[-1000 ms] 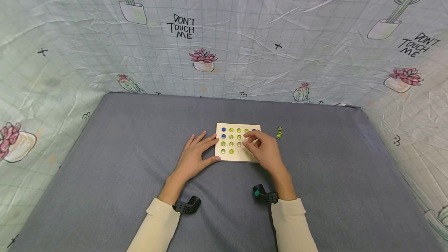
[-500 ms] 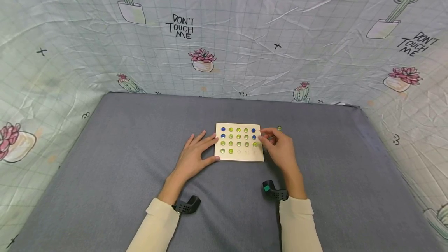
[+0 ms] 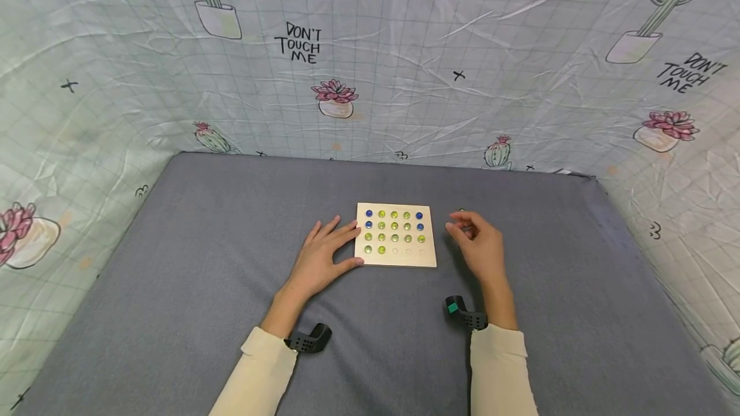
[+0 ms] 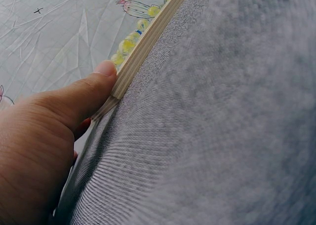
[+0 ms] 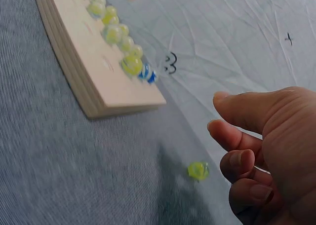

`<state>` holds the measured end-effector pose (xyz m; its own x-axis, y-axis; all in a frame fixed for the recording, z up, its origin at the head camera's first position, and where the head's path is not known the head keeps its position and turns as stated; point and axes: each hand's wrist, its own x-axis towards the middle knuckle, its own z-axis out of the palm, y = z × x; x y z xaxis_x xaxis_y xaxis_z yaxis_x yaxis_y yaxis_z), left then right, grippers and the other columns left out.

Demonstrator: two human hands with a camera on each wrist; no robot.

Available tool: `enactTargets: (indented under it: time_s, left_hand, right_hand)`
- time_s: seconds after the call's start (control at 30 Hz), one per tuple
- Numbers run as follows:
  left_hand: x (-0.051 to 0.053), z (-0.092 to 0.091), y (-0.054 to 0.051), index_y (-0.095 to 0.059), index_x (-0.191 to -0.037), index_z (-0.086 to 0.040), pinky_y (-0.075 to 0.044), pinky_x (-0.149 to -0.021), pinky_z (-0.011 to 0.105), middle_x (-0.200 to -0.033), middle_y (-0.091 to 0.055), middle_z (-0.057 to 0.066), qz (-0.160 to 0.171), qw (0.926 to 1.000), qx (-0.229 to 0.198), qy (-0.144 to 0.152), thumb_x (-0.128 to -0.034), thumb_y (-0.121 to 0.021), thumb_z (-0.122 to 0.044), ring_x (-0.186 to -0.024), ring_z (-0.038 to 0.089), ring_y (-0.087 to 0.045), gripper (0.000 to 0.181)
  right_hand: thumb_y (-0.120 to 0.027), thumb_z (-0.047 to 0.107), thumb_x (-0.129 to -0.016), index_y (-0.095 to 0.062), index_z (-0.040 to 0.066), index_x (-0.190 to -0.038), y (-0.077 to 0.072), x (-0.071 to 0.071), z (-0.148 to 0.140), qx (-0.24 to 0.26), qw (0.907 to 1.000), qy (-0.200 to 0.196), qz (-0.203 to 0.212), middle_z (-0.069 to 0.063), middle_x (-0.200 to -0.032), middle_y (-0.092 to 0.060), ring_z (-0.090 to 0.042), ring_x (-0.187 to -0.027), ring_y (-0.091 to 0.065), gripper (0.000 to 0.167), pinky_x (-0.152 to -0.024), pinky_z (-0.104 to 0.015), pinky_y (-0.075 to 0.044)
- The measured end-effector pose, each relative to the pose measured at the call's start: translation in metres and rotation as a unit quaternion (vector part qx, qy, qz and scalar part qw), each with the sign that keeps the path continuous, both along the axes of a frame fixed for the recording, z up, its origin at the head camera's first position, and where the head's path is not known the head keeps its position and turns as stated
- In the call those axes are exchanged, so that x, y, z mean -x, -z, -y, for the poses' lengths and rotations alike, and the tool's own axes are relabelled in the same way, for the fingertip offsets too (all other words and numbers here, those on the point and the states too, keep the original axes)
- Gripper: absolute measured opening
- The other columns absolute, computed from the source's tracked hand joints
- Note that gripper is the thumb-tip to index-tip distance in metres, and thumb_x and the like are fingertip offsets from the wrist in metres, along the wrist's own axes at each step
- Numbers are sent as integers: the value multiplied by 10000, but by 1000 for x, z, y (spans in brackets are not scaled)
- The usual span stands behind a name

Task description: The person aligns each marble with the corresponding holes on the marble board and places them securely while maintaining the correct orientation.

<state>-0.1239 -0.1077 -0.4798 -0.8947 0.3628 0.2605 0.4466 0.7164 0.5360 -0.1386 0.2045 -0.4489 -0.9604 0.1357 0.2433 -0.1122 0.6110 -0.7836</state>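
Note:
A pale wooden board (image 3: 407, 259) lies on the cloth with rows of glass marbles in its hollows. Most are yellow-green marbles (image 3: 395, 237); a few are blue marbles (image 3: 369, 225) at the left and right ends. Bare hollows (image 3: 408, 251) show in the near row. My left hand (image 3: 318, 262) rests at the board's left side, fingers extended, with its thumb touching the near corner. Beyond the right edge, my right hand (image 3: 482, 252) hovers with thumb and forefinger apart, holding nothing. Close to its fingers, a loose yellow-green marble (image 5: 198, 170) sits on the cloth.
Grey cloth (image 3: 220, 242) covers the table and wrinkles near the front. A printed fabric backdrop (image 3: 393, 127) rises behind it and at both sides. Black wrist cameras (image 3: 309, 339) are strapped to both forearms.
My right hand has moved from over the board to the right, towards the loose marbles, and now partly hides them. A yellow-green marble shows at the third row's right end. My left hand stays put.

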Motion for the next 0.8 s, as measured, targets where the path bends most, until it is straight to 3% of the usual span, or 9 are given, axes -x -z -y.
enactTargets:
  time_s: [0.2,0.47,0.8]
  left_hand:
    - [0,0,1,-545,-1381,-171,-76,-1182,452,-1438,-468,-12,-11,10000,-2,1,-834,-696,-466,-1396,263,-291,640]
    - [0,0,3,-548,-1379,-169,-74,-1182,450,-1435,-472,-9,-23,10000,12,-20,-831,-697,-468,-1396,262,-292,642]
    - [0,0,4,-548,-1378,-166,-88,-1178,470,-1435,-473,-4,-76,10000,4,1,-831,-701,-465,-1393,269,-297,642]
  right_hand:
    - [-721,170,-879,-714,66,-1062,6,1,-10,27,9997,217,-114,-85,-841,-655,-152,-645,-508,211,-530,-190,-391]
    - [-718,171,-878,-704,69,-1083,14,1,-16,-171,9985,516,18,-83,-866,-662,-159,-655,-514,229,-543,-221,-393]
    - [-743,145,-856,-701,83,-1119,24,3,-19,-291,9988,394,21,-80,-876,-650,-176,-634,-472,273,-538,-245,-361]
